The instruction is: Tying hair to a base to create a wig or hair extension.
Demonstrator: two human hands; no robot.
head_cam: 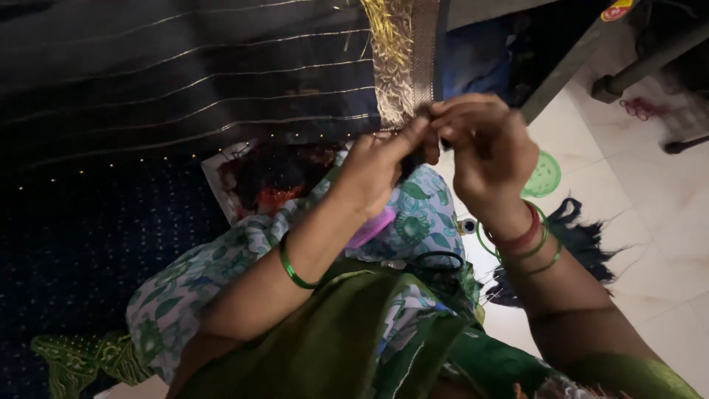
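We see the left hand [377, 166] and the right hand [484, 148] raised together, fingertips pinched shut on the lower end of a gold woven border [402, 59] that runs down the right edge of a dark navy fabric [185, 81]. The fabric is crossed by thin pale stripes and, lower down, fine dots; its border glints with loose gold threads. Green bangles [535, 247] circle the right wrist. Beneath the hands lies a floral printed cloth [417, 214], and a dark tassel bundle [583, 244] rests on the pale tiled floor [650, 192].
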